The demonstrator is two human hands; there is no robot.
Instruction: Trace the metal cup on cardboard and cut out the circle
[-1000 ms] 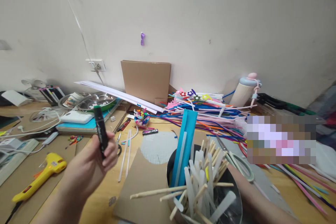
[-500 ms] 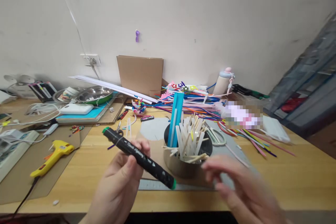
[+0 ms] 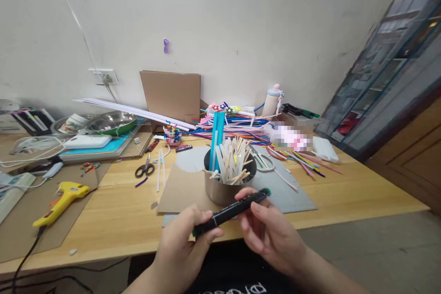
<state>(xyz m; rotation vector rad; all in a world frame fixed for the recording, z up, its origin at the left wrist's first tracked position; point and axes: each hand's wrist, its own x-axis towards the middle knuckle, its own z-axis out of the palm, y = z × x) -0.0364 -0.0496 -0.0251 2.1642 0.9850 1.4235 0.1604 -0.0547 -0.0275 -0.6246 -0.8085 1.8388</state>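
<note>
Left hand [image 3: 184,239]: one, thumb and fingers clamped on the lower end of a black marker. Right hand [image 3: 270,225]: one, fingers closed about the upper end, a green tip protruding.
Black marker [image 3: 231,211]: one, slanted between both hands over the table's [image 3: 113,234] near edge; cap seam not legible. Risk: a sudden pull could free one end and jolt the right hand forward.
Metal pot [image 3: 220,191]: one, just beyond the marker, crowded with sticks [image 3: 236,158]; several overhang the rim and could spill if knocked.
Scissors [image 3: 144,168]: one pair, left of pot.
Pipe cleaners [image 3: 241,125]: heap, behind pot.
</note>
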